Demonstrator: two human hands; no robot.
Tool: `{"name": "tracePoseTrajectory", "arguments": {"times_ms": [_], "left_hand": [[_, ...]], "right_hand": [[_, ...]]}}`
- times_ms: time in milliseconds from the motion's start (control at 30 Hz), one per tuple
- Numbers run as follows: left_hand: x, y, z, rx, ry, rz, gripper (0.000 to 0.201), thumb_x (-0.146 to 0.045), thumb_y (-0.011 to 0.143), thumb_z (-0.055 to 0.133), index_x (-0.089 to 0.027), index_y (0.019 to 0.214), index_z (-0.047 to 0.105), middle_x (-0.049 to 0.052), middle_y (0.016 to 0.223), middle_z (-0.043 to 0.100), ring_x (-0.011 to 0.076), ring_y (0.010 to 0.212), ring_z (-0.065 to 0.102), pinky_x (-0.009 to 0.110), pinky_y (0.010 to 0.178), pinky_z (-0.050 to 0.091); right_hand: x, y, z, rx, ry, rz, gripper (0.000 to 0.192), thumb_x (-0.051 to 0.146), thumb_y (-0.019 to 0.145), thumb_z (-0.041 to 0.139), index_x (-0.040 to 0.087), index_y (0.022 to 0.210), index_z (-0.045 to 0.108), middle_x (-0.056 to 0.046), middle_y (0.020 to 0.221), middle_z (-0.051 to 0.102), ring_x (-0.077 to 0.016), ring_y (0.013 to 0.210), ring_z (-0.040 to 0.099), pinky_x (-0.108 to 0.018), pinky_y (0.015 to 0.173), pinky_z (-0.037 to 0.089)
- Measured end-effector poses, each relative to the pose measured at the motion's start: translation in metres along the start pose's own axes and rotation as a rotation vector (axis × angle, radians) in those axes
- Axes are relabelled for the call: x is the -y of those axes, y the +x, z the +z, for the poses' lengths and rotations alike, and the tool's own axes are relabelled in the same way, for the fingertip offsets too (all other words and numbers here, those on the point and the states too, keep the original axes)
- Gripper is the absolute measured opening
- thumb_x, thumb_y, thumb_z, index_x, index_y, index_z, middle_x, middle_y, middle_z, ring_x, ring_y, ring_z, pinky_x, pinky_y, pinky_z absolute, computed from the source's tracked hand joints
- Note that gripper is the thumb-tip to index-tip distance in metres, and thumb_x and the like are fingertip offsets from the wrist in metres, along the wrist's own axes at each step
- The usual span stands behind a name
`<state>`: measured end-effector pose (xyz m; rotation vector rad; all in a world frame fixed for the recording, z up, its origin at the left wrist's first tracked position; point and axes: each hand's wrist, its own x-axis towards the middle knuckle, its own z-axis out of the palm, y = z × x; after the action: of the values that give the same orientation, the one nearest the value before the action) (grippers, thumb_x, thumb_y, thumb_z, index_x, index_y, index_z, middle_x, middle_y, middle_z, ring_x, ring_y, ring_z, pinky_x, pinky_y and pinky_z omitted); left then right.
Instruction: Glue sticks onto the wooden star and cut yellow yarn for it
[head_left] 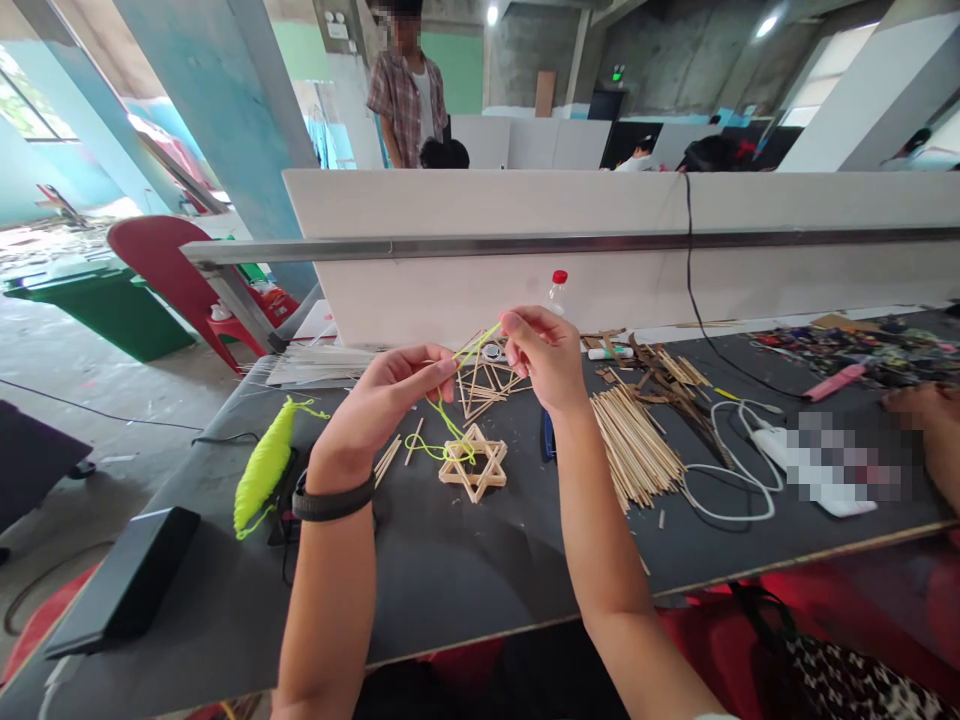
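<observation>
Yellow-green string point(477, 343), held in two bare hands above a six-pointed wooden star point(493, 476) on a dark worktable point(465, 580).
Left hand point(405, 385): black wristband point(334, 502), pinches the string between thumb and fingers; right hand point(546, 352), slightly higher, pinches it also; loose loops lie over the star. Table, left side: wound yellow-green skein point(266, 460). Behind the star: open frames of thin sticks point(480, 402); bottle with red cap point(559, 280). Right side: spread pile of sticks point(637, 445), white cable point(739, 516), pink object point(836, 381). Beyond the white partition point(480, 205) stands a person in a plaid shirt point(388, 90).
</observation>
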<state>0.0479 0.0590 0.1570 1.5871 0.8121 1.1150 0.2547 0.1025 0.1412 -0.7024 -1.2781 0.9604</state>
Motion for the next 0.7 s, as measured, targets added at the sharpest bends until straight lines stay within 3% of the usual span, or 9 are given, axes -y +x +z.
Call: {"name": "tracePoseTrajectory", "arguments": {"times_ms": [267,467,700], "left_hand": [[-0.009,-0.009,-0.016,-0.067,-0.098,0.004,0.023,-0.04,0.089,0.074,-0.021,0.078,0.07,0.002,0.07,0.062,0.0131,0.068,0.057,0.026,0.065,0.047],[-0.012,-0.021,-0.035,-0.122,-0.172,0.074,0.02,-0.041,0.085,0.077,-0.023,0.077,0.071,0.001,0.064,0.054,0.017,0.07,0.058,0.035,0.077,0.054],[-0.013,-0.036,-0.059,-0.203,-0.336,0.156,0.014,-0.033,0.08,0.074,-0.021,0.075,0.068,0.0,0.058,0.041,0.0161,0.067,0.054,0.033,0.075,0.058]], "right_hand": [[-0.01,0.014,-0.015,-0.219,0.034,-0.014,0.042,0.064,0.072,0.082,0.027,0.086,0.071,0.001,0.082,0.064,-0.0059,0.049,0.042,-0.029,0.04,0.028],[-0.029,0.028,-0.042,-0.385,0.095,0.019,0.038,0.056,0.069,0.085,0.025,0.086,0.07,0.003,0.08,0.063,-0.004,0.047,0.039,-0.026,0.04,0.028],[-0.049,0.038,-0.069,-0.565,0.196,0.115,0.02,0.036,0.08,0.08,0.021,0.082,0.068,0.005,0.072,0.061,-0.0018,0.045,0.038,-0.019,0.039,0.027]]}}
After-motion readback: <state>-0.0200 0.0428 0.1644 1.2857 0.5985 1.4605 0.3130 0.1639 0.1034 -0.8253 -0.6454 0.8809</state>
